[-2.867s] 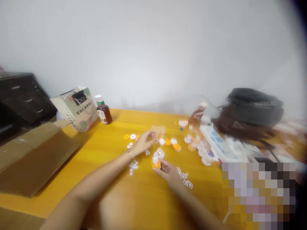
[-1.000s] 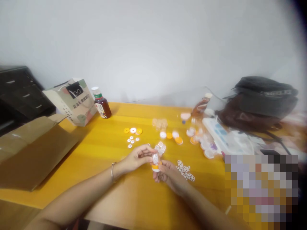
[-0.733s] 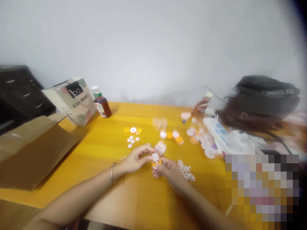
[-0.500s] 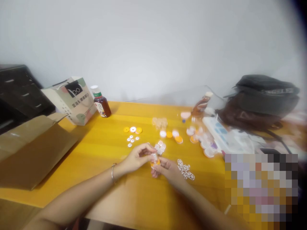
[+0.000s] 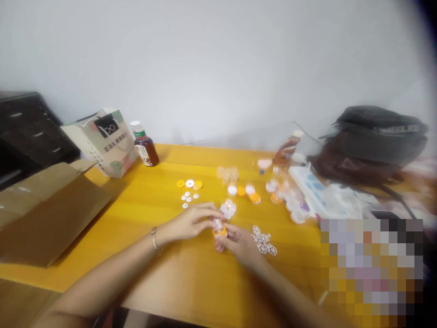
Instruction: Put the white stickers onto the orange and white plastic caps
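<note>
Between my two hands is a small piece with a clear top and an orange base (image 5: pixel 219 228); its exact kind is blurred. My right hand (image 5: pixel 237 241) grips the orange base from the right. The thumb and fingers of my left hand (image 5: pixel 201 221) close on the clear top from the left. Just beyond them lies a pile of clear patterned pieces (image 5: pixel 228 209). To the right of my right hand are flat white pieces with cut-out holes (image 5: pixel 263 240). Several small white discs (image 5: pixel 188 199) lie to the left, below a row of yellow and white rings (image 5: pixel 189 183).
Clear small cups (image 5: pixel 227 174) and orange and white discs (image 5: pixel 241 191) sit farther back. A dark bottle (image 5: pixel 146 148), a paper bag (image 5: pixel 114 143) and an open cardboard box (image 5: pixel 51 214) stand left. Rightward are a tilted bottle (image 5: pixel 288 148), a white tray (image 5: pixel 309 191) and a black bag (image 5: pixel 375 146).
My left wrist has shifted slightly left and up, and its hand lies flatter over the piece. The piece tilts a little more leftward; my right hand keeps its grip.
</note>
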A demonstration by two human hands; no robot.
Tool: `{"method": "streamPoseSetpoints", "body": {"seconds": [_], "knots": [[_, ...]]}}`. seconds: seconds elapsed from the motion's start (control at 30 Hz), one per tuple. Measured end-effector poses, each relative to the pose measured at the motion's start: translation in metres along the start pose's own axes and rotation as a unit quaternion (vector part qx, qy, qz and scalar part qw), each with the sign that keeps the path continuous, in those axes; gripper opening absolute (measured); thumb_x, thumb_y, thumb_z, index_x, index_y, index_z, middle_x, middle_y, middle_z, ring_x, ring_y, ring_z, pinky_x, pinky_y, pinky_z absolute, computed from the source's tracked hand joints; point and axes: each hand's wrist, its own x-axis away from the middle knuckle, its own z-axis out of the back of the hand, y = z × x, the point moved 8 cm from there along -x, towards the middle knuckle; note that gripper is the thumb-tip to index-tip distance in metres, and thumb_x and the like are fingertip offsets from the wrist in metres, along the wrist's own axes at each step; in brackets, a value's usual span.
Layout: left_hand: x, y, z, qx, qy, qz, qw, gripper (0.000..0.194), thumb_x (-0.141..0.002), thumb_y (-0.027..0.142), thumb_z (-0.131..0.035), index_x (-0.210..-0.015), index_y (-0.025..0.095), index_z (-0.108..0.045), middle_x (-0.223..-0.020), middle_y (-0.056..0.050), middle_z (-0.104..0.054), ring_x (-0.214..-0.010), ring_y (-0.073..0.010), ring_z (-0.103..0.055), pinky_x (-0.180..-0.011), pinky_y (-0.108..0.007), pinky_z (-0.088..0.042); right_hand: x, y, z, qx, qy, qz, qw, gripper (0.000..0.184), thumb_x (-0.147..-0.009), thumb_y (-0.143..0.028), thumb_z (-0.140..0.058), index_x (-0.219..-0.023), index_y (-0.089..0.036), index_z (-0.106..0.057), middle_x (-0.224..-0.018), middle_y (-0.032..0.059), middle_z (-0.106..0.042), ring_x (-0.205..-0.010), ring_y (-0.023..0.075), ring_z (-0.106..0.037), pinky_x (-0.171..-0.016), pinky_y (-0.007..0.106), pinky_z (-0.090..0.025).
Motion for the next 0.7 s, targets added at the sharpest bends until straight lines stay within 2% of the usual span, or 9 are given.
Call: {"method": "streamPoseSetpoints", "body": {"seconds": [0.17,0.3,0.47,0.57,0.7], "knots": [[0.004,0.003,-0.001,-0.155,0.056,0.040,0.985,0.019,-0.086,0.027,-0.048,-0.100,0.018,-0.059,-0.089,-0.004,-0.055,-0.079,-0.0135,-0.054,-0.074,-0.027,-0.045,0.001,-0.002,0.002,0.059,0.023,0.031,0.997,0.025,-0.072,-0.034,-0.063,-0.091,-0.019,-0.059,-0.068,-0.0023,-0.060,-0.059,0.0118,-0.056,-0.060,0.026,-0.047],[0.007,0.002,-0.002,-0.190,0.058,0.073,0.977,0.022,-0.084,0.035,-0.051,-0.090,0.016,-0.059,-0.083,-0.003,-0.054,-0.072,-0.0129,-0.052,-0.068,-0.026,-0.045,0.000,-0.005,0.000,0.080,0.010,0.051,0.995,0.018,-0.073,-0.034,-0.061,-0.085,-0.020,-0.059,-0.069,-0.0031,-0.059,-0.062,0.0119,-0.055,-0.061,0.024,-0.046],[0.005,0.014,-0.002,-0.124,0.007,0.013,0.992,0.017,-0.087,0.022,-0.046,-0.098,0.018,-0.058,-0.093,-0.005,-0.056,-0.085,-0.0133,-0.053,-0.079,-0.027,-0.044,-0.002,0.000,-0.001,0.037,-0.024,0.017,0.999,0.021,-0.072,-0.035,-0.063,-0.083,-0.018,-0.060,-0.061,-0.0034,-0.059,-0.055,0.0109,-0.055,-0.057,0.024,-0.046],[0.005,0.021,0.000,-0.066,-0.025,-0.021,0.997,0.019,-0.088,0.020,-0.045,-0.100,0.017,-0.058,-0.096,-0.006,-0.057,-0.088,-0.0135,-0.054,-0.081,-0.028,-0.044,0.000,0.005,-0.006,-0.013,-0.052,-0.016,0.998,0.023,-0.071,-0.038,-0.064,-0.074,-0.016,-0.058,-0.058,-0.0019,-0.061,-0.051,0.0103,-0.057,-0.052,0.023,-0.046],[0.004,0.020,0.002,0.035,-0.074,-0.032,0.996,0.020,-0.086,0.020,-0.047,-0.101,0.018,-0.059,-0.098,-0.008,-0.058,-0.090,-0.0145,-0.055,-0.081,-0.028,-0.046,0.004,0.010,-0.016,-0.082,-0.090,-0.053,0.991,0.029,-0.070,-0.041,-0.064,-0.067,-0.013,-0.058,-0.056,0.0001,-0.063,-0.045,0.0084,-0.056,-0.048,0.021,-0.044]]}}
